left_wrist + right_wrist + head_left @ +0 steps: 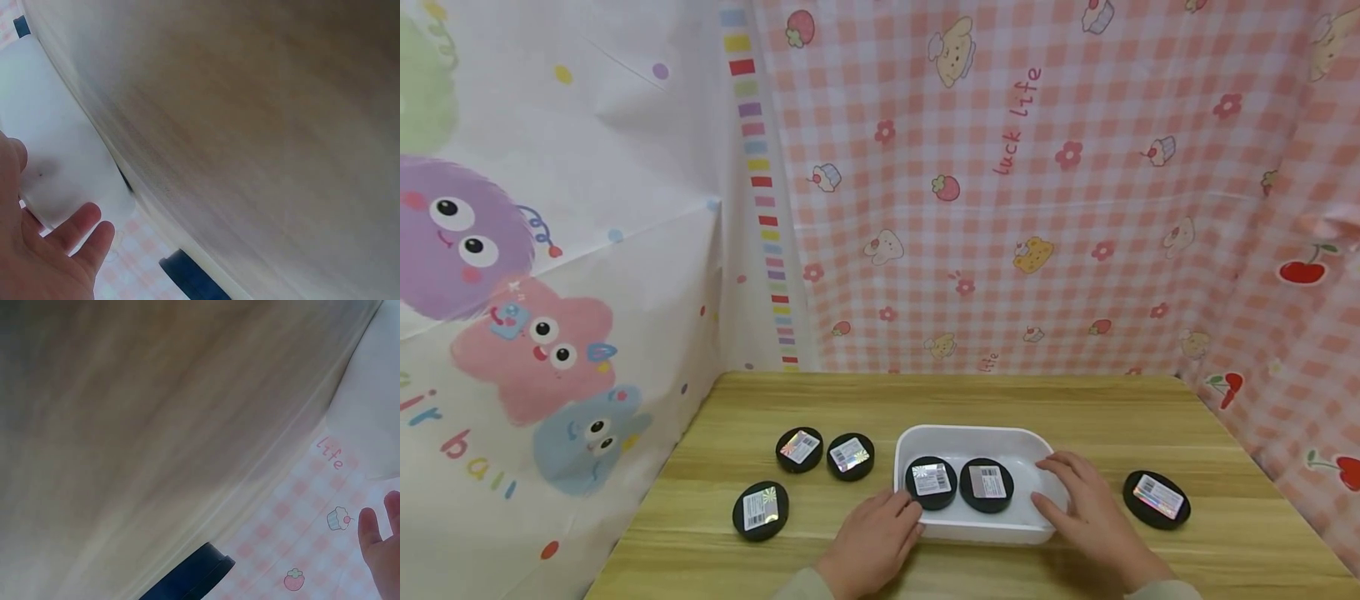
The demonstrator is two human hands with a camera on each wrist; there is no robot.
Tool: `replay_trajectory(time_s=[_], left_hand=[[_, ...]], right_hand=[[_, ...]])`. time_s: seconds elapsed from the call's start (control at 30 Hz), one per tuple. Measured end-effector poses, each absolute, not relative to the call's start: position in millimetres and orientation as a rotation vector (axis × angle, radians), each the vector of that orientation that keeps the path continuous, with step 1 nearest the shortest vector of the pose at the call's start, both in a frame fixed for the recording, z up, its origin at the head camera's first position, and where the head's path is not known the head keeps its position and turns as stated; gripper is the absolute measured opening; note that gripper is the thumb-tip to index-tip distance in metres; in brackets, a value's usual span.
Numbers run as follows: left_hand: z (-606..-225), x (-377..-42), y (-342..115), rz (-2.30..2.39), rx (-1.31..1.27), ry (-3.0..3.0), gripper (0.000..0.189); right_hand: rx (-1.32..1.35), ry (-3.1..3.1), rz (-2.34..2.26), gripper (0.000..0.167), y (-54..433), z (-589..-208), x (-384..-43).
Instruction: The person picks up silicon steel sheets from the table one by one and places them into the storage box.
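A white rectangular tub [973, 533] stands on the table with two flat round black discs in it, a left one [931, 482] and a right one [987, 483], each with a printed label on top. My left hand [872, 537] holds the tub's front left corner; the left wrist view shows its thumb against the tub's wall and fingers round the end. Over the tub's right end reaches my right hand [1093, 517], thumb and forefinger spread apart with nothing between them. Its outer fingers [370, 531] extend beside the tub in the right wrist view.
Left of the tub lie three more labelled black discs: one in front [761, 510], one behind it [799, 449] and one nearer the tub [851, 456]. Another disc [1156, 499] lies beyond my right hand. Printed cloths [1000, 250] hang behind the wooden table [760, 400] and at both sides.
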State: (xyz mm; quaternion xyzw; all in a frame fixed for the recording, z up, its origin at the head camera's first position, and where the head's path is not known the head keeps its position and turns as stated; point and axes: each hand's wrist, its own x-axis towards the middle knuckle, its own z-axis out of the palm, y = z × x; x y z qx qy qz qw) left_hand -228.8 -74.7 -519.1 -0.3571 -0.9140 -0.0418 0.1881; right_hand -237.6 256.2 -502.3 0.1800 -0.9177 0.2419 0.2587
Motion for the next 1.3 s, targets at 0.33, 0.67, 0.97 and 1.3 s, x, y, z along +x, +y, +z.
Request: replay_trajectory(time_s=[0.33, 0.67, 0.97, 1.3], left_hand=[[-521.2, -229.5, -74.0, -0.117, -1.006, -2.568, 0.016], [-520.7, -229.8, -74.3, -0.105, -1.002, -2.562, 0.015], [-517.6, -228.6, -73.7, -0.107, -1.000, -2.558, 0.014], [-517.3, -228.5, -72.6, -0.109, -0.993, -2.624, 0.017]], right_hand=[[0.477, -2.456, 0.642, 0.040, 273.6, -504.5, -235.9], [0.407, -2.490, 0.694, 0.042, 298.2, -508.1, -236.1], [0.393, -2.510, 0.667, 0.044, 313.1, -508.5, -236.1], [0.345, -2.570, 0.642, 0.046, 324.6, -507.3, -234.1]])
